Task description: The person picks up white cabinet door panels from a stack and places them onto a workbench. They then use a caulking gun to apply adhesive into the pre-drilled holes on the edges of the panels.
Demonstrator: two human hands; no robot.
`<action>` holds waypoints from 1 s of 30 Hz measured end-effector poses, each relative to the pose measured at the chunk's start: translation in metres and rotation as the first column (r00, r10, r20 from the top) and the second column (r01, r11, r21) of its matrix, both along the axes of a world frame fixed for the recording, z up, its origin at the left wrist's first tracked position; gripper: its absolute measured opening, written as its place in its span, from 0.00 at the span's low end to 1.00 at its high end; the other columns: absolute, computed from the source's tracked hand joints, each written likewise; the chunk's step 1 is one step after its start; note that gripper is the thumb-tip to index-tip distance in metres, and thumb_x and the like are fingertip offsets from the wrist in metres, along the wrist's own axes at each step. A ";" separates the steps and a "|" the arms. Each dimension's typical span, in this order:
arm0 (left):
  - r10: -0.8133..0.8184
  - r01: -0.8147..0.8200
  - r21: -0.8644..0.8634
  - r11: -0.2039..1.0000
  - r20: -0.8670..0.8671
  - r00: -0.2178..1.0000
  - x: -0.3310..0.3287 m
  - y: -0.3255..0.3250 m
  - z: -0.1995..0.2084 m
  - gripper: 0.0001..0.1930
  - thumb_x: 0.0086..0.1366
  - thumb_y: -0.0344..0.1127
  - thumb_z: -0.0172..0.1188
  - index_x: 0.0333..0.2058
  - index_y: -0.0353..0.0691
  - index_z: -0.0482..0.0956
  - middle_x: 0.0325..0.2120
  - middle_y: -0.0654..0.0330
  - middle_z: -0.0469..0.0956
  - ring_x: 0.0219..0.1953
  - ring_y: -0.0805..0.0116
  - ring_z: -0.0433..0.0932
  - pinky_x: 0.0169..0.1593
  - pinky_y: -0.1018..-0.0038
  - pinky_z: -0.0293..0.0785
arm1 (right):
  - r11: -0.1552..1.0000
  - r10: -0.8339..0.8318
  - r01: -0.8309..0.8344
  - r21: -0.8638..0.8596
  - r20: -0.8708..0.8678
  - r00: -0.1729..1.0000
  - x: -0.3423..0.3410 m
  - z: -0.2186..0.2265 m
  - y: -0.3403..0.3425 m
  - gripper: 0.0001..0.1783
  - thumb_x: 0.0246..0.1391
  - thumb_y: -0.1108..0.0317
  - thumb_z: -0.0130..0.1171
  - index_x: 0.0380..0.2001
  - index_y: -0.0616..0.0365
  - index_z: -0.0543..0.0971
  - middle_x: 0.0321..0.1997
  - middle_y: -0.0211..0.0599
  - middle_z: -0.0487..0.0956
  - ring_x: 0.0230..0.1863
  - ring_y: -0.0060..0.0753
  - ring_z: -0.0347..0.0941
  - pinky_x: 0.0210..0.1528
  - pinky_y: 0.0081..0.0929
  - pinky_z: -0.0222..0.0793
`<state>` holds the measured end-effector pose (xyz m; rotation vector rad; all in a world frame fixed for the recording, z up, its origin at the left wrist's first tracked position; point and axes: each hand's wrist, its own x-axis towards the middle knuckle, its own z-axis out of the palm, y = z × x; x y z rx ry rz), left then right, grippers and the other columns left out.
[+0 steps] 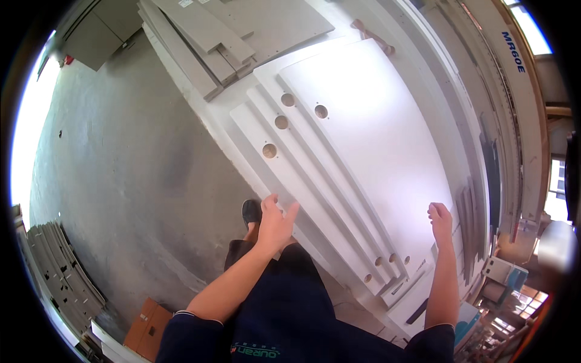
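Note:
Several long white panels (369, 115) lie overlapped like steps on the table in front of me. Round holes, such as one cutout (269, 150), run near their far ends, with smaller holes at their near ends. My left hand (278, 222) is above the near-left edge of the lowest panel, thumb and fingers apart, with nothing in it. Over the right side of the top panel is my right hand (441, 219), its fingers curled in. Nothing shows between those fingers. Whether either hand touches a panel I cannot tell.
Grey boards (212, 45) are piled at the far end of the table. A machine beam (514, 109) runs along the right. A brown carton (147, 330) sits on the floor at lower left, near a stack of panels (63, 266). Grey concrete floor (133, 157) lies to the left.

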<state>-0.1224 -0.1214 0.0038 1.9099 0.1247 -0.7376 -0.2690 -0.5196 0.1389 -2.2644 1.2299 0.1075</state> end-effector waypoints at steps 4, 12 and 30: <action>0.002 0.002 0.176 0.984 -0.020 1.000 -0.008 -0.013 0.011 0.42 0.59 0.51 0.57 0.57 0.21 0.49 0.56 0.36 0.52 0.52 0.46 0.66 0.55 0.64 0.64 | 0.957 0.088 -0.092 -0.274 -0.029 0.996 0.052 -0.049 -0.103 0.22 0.55 0.56 0.54 0.46 0.63 0.74 0.43 0.49 0.76 0.45 0.43 0.72 0.49 0.32 0.66; -0.052 0.063 0.432 0.900 -0.037 0.998 -0.007 -0.049 0.008 0.42 0.58 0.54 0.59 0.55 0.23 0.51 0.49 0.38 0.57 0.50 0.41 0.64 0.53 0.59 0.63 | 0.980 0.024 -0.034 -0.196 -0.054 0.998 0.131 -0.164 -0.252 0.31 0.54 0.45 0.51 0.49 0.61 0.73 0.46 0.52 0.75 0.51 0.51 0.69 0.55 0.39 0.62; 0.132 -0.149 0.585 0.798 0.072 0.989 -0.013 -0.061 -0.019 0.44 0.52 0.43 0.67 0.57 0.27 0.47 0.54 0.39 0.53 0.55 0.47 0.61 0.57 0.62 0.61 | 0.991 0.125 -0.127 0.031 0.051 0.991 0.167 -0.122 -0.247 0.27 0.51 0.44 0.56 0.30 0.64 0.76 0.24 0.35 0.73 0.29 0.27 0.66 0.35 0.27 0.63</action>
